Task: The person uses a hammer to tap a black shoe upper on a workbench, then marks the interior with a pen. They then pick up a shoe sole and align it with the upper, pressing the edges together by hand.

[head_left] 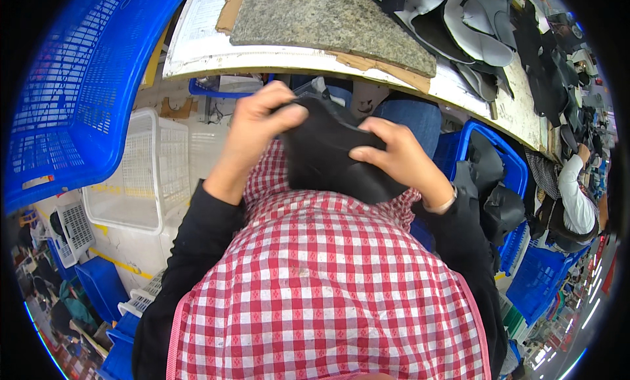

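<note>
A piece of black leather (335, 154), curved along its upper edge, is stretched between my hands above my lap. My left hand (262, 121) pinches its upper left corner between thumb and fingers. On the other side, my right hand (397, 154) grips the right edge, with the thumb lying on top of the leather. Behind the piece, its underside and my fingertips are hidden. A red and white checked apron (315, 268) covers my front, just below the leather.
Ahead stands a worktable (197, 49) bearing a grey stone slab (328, 26) and a heap of black and white leather pieces (459, 26). Blue crates stand at the left (72, 98) and right (515, 160), the right one holding black pieces. A white crate (157, 170) sits left. Another person (577, 196) works far right.
</note>
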A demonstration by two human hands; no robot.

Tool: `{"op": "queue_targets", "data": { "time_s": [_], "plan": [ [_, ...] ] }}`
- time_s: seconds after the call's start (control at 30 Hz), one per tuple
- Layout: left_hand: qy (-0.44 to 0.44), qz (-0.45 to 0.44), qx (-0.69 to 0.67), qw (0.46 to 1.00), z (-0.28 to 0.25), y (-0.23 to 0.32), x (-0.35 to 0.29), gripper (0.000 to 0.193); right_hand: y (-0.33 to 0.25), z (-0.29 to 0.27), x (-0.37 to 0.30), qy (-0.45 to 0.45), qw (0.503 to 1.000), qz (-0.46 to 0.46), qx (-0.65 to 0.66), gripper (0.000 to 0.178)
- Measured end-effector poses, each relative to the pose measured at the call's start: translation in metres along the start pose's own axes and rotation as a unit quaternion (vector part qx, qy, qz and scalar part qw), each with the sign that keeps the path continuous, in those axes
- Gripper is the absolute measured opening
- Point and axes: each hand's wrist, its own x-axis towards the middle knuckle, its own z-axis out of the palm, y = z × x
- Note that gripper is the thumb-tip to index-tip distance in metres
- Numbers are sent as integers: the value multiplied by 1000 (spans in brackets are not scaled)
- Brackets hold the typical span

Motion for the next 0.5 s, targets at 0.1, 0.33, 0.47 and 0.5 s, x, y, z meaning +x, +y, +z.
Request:
{"op": "queue_targets", "data": {
  "time_s": [0.1,0.33,0.47,0.5],
  "plan": [
    [171,-63,-301,936,-46,19,24,39,-8,-48,-18,7,959,58,276,17],
    [-304,139,-605,723,-52,-83,128,53,19,-30,35,84,978,-87,172,55],
    [-185,-88,-525,826,-17,-93,88,46,26,-2,37,-71,955,-180,224,26],
    [-180,-117,-360,908,-23,-74,81,43,28,-6,33,-127,937,-108,307,18]
  ]
}}
